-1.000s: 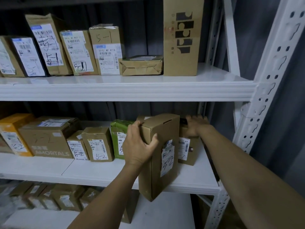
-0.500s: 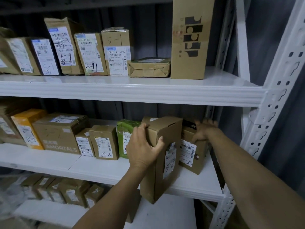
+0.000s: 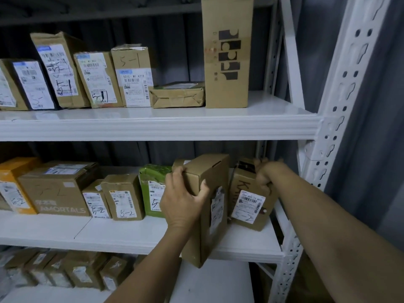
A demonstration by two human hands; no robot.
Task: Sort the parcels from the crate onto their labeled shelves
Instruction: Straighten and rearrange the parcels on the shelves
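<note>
At lower left of the frame a row of 5-2 parcels (image 3: 122, 197) stands on the middle shelf (image 3: 131, 243), ending in a green parcel (image 3: 153, 189); just right of it the left hand (image 3: 183, 200) has its fingers (image 3: 175, 174) curled over the top corner of a tall brown box (image 3: 209, 215), whose foot hangs below the shelf's front lip; further right the right hand (image 3: 265, 174) grips the top of a tilted parcel (image 3: 249, 200), leaning it aside. I'd lift the box clear of the lip first, then slide it upright into the gap, label outward.

Two hands (image 3: 183, 202) (image 3: 265, 176), some twenty-odd parcels (image 3: 205, 215)
</note>
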